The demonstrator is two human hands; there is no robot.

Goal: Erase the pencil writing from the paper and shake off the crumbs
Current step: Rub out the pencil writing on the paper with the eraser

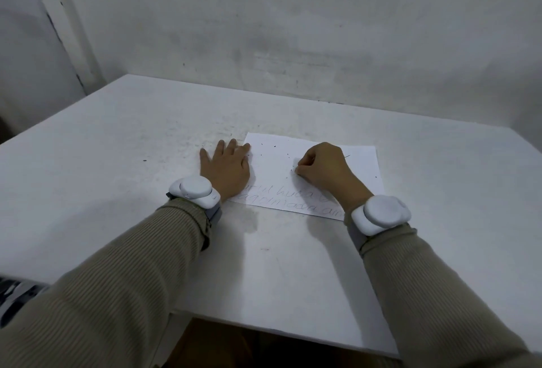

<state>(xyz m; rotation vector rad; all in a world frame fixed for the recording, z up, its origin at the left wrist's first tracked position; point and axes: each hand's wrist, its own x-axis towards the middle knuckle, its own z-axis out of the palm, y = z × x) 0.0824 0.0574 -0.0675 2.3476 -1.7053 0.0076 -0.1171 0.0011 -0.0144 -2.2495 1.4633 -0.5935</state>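
Note:
A white sheet of paper (360,162) lies flat on the white table (117,162). Two lines of pencil writing (290,197) run along its near edge, and dark eraser crumbs (275,146) are scattered over its upper half. My left hand (227,169) lies flat with straight fingers on the paper's left edge, pressing it down. My right hand (322,169) is curled into a fist in the middle of the sheet, fingertips pinched down against the paper. Whatever it holds is hidden inside the fingers.
The table reaches a grey wall (293,30) at the back. Small dark specks dot the tabletop left of the paper. The table's near edge (278,335) runs just above my lap. Both wrists carry white bands.

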